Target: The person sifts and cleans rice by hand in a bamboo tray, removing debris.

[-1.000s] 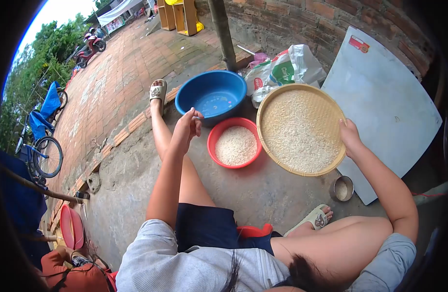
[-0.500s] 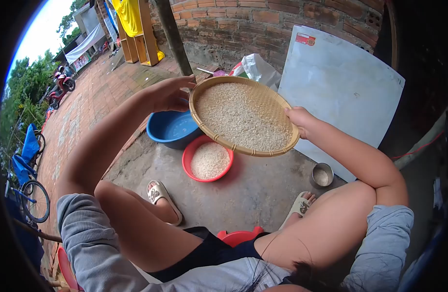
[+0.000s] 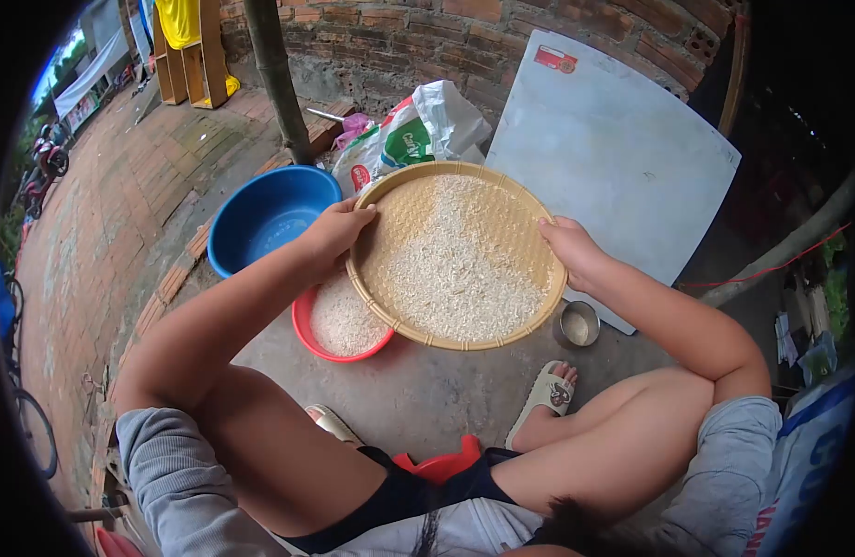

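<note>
A round woven bamboo winnowing tray is held up in front of me, with rice grains spread over its middle and near side. My left hand grips its left rim, thumb over the edge. On the opposite rim my right hand is closed, its thumb on top and the other fingers mostly hidden beneath. Below and left of the tray stands a red basin with rice in it, partly covered by the tray and my left forearm.
A blue basin stands at the left, before a bamboo post. Behind the tray lies a printed plastic sack. A large white board leans by the brick wall; a metal cup sits near my foot.
My left hand has come to grip the left rim, where before it was at the edge with fingers apart. The rice has shifted towards the near side, and the view has turned right.
</note>
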`<action>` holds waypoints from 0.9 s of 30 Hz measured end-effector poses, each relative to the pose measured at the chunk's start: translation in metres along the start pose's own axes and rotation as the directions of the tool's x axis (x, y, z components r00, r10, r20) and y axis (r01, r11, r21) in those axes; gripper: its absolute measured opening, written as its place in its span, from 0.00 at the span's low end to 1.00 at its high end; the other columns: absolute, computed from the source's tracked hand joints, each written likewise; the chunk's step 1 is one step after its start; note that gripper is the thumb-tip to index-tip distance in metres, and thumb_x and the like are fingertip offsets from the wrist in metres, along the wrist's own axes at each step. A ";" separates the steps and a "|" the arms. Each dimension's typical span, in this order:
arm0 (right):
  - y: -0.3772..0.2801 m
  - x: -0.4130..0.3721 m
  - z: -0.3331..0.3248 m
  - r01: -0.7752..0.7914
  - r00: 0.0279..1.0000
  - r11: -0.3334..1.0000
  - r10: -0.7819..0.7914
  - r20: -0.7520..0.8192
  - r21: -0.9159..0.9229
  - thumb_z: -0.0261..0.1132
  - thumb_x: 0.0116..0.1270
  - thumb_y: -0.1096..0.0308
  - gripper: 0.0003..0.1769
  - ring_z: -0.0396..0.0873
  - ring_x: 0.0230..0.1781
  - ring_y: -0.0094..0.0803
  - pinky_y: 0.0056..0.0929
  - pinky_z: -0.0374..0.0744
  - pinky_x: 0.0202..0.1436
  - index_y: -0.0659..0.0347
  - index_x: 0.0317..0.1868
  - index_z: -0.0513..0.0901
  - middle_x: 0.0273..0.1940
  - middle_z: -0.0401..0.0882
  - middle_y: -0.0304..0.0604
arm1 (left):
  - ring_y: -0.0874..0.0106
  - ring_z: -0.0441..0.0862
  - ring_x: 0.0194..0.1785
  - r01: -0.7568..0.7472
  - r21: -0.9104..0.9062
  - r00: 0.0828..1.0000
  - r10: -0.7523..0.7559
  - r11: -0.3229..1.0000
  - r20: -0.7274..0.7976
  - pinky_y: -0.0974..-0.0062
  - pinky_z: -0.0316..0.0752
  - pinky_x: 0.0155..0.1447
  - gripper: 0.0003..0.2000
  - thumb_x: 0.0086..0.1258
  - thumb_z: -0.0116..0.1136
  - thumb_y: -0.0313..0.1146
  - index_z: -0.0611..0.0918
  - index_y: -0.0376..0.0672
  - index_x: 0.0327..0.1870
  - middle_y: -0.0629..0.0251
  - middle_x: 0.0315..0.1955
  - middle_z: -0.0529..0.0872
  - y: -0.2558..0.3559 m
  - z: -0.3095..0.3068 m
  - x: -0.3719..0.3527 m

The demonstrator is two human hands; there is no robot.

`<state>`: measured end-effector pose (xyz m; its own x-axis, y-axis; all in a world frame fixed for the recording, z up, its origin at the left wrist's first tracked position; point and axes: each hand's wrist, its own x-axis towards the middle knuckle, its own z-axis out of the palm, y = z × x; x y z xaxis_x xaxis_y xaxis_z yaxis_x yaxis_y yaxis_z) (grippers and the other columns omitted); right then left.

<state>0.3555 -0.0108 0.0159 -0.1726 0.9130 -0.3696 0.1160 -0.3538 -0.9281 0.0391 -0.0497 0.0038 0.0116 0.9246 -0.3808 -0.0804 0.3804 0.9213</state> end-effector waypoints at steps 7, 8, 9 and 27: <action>0.016 0.091 0.016 0.119 0.988 0.988 -0.108 0.110 -0.101 0.46 0.75 0.64 0.17 0.79 0.44 0.34 0.33 0.78 0.49 0.70 0.53 0.70 0.47 0.77 0.50 | 0.79 0.79 0.40 0.025 0.119 0.973 0.003 0.993 -0.232 0.76 0.77 0.44 0.16 0.76 0.44 0.38 0.70 0.48 0.62 0.68 0.42 0.80 -0.017 -0.013 0.020; 0.019 0.104 0.021 0.128 0.986 0.983 -0.111 0.124 -0.134 0.47 0.75 0.64 0.17 0.78 0.45 0.34 0.33 0.77 0.49 0.70 0.52 0.70 0.47 0.77 0.50 | 0.79 0.79 0.40 0.040 0.116 0.968 -0.010 0.992 -0.251 0.76 0.77 0.44 0.16 0.76 0.44 0.38 0.70 0.48 0.62 0.68 0.42 0.80 -0.024 -0.020 0.027; 0.022 0.118 0.025 0.138 0.984 0.976 -0.115 0.138 -0.166 0.47 0.75 0.64 0.17 0.78 0.45 0.34 0.33 0.76 0.48 0.70 0.52 0.71 0.46 0.77 0.51 | 0.79 0.79 0.41 0.040 0.132 0.966 -0.005 0.990 -0.258 0.75 0.77 0.45 0.16 0.76 0.44 0.38 0.69 0.48 0.62 0.68 0.43 0.80 -0.036 -0.028 0.037; -0.021 0.146 0.105 0.337 0.924 0.897 -0.257 0.283 -0.287 0.47 0.74 0.63 0.17 0.79 0.41 0.32 0.32 0.77 0.44 0.69 0.52 0.71 0.45 0.78 0.50 | 0.77 0.81 0.42 0.041 0.174 0.924 0.029 0.984 -0.382 0.77 0.79 0.44 0.16 0.75 0.46 0.38 0.71 0.44 0.60 0.66 0.42 0.81 0.003 -0.105 0.018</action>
<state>0.2249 0.1087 -0.0237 -0.4657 0.8773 -0.1158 0.3266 0.0487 -0.9439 -0.0656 -0.0345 -0.0086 -0.3727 0.8573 -0.3551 0.0952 0.4160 0.9044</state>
